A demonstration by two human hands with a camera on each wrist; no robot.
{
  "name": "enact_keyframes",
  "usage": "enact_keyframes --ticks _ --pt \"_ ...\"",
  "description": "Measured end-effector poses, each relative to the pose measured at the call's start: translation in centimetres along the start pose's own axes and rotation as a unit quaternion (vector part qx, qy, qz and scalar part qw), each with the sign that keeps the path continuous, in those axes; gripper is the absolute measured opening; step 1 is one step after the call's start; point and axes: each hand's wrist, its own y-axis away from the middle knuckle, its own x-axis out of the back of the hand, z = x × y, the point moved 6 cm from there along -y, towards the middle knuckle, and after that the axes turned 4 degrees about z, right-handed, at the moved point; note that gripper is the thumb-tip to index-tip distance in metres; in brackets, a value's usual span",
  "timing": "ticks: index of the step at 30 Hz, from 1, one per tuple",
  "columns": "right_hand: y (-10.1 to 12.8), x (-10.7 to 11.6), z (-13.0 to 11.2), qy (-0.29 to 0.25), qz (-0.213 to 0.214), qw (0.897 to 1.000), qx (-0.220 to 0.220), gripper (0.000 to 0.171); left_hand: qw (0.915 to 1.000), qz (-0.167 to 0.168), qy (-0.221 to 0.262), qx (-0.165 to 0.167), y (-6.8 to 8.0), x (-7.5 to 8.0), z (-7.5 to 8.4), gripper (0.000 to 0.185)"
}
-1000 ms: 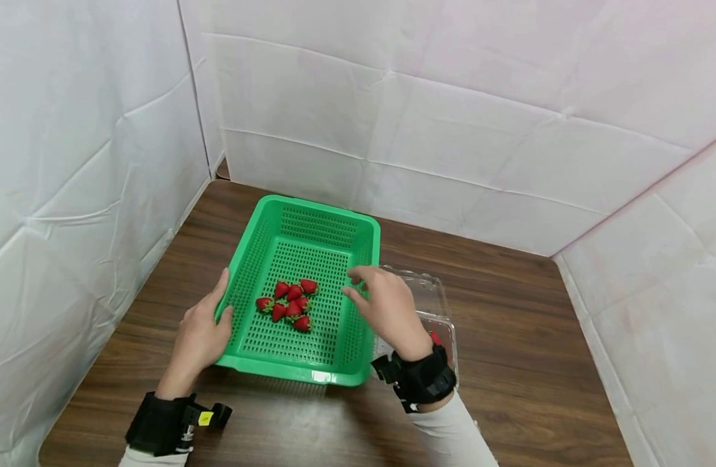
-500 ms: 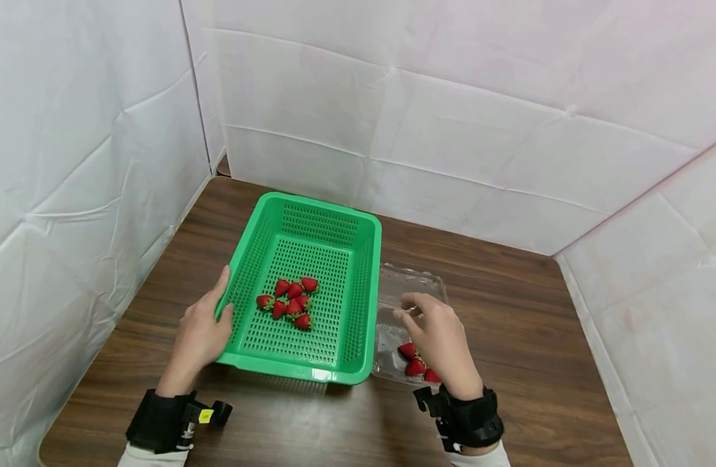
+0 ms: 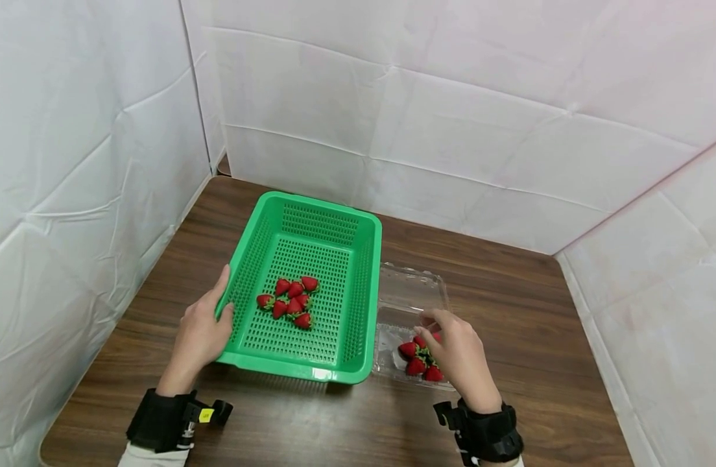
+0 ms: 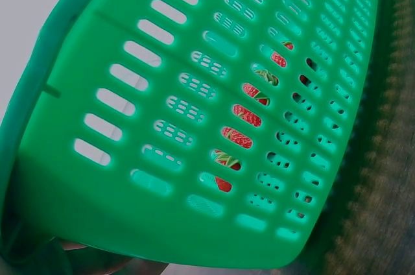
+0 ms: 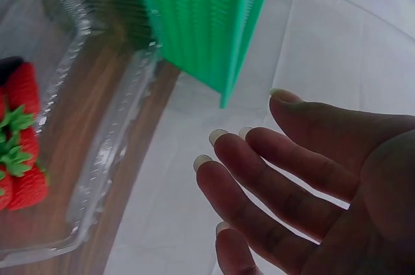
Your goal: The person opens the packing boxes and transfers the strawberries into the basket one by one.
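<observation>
A green slotted plastic basket (image 3: 304,285) is seen on a dark wood-grain tabletop (image 3: 527,324), enclosed by white padded walls (image 3: 480,130); its near left rim is gripped by the left hand (image 3: 200,334), thumb curled over the edge and fingers hidden beneath; a cluster of strawberries (image 3: 289,301) lies on the basket floor, near its middle, and is glimpsed through the slots (image 4: 243,116) in the left wrist view. Just beside the basket's right wall, touching it, an open clear plastic clamshell (image 3: 410,292) is laid flat; a few more strawberries (image 3: 419,360) are gathered in its nearer half. The right hand (image 3: 460,353) is held over that nearer half, right at the berries; its fingers (image 5: 259,178) are shown loosely extended and slightly apart in the right wrist view, with nothing held between them; whether a berry is touched cannot be told. Black wrist straps (image 3: 159,421) are worn on both forearms.
</observation>
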Motion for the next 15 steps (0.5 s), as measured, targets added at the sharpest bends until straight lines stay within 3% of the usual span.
enact_keyframes --ticks 7,15 --pt "-0.6 8.4 -7.1 -0.079 -0.055 0.995 -0.02 0.033 1.0 0.002 0.002 -0.002 0.0 0.0 0.0 0.068" --pt "-1.3 11.1 -10.5 -0.054 -0.119 0.989 -0.064 0.026 1.0 0.003 0.005 -0.004 0.0 0.0 0.1 0.069"
